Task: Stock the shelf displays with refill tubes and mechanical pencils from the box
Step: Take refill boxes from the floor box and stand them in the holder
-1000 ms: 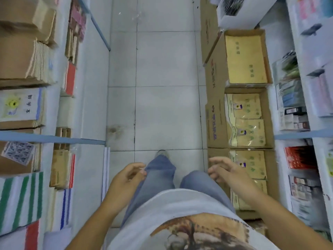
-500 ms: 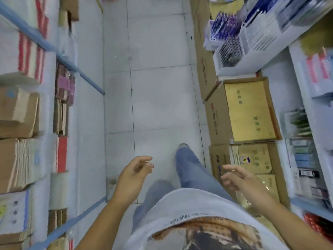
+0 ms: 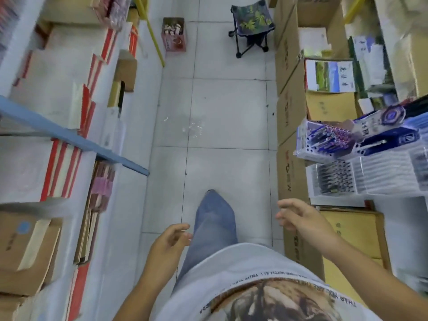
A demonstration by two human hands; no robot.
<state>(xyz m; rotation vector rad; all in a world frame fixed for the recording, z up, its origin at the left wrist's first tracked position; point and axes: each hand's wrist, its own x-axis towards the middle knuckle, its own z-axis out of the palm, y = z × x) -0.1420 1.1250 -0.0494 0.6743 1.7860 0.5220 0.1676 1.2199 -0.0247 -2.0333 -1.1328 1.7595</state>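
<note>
Aisle between shelving, seen from above. Both hands empty. Left hand (image 3: pixel 169 244) hung low beside the forward leg (image 3: pixel 215 218), its fingers (image 3: pixel 181 227) loosely curled and holding nothing. Right hand (image 3: pixel 301 218) was raised a little to the right, fingers (image 3: pixel 287 203) slack and spread, also holding nothing.

Pen displays (image 3: pixel 328 140) stood on the right-hand shelf, just ahead of and above the right hand, apart from it. The upper tray held blue and purple pens; the clear tray (image 3: pixel 333 179) under it held dark ones. Whether these were pencils or refills could not be told through the blur.

A small box (image 3: pixel 173 37), open, red-sided, sat on the floor (image 3: pixel 220 112) at the far end of the aisle, left of a folding stool (image 3: pixel 251 26) and well away from both hands. Its contents were too small to make out. Brown cartons (image 3: pixel 289 107) lined the floor below the right shelf.

Against half a second before: the displays, then at the top right corner, now lay mid-right and close to the right hand. The small box and stool had come into view. The hands kept the same empty, relaxed pose.
</note>
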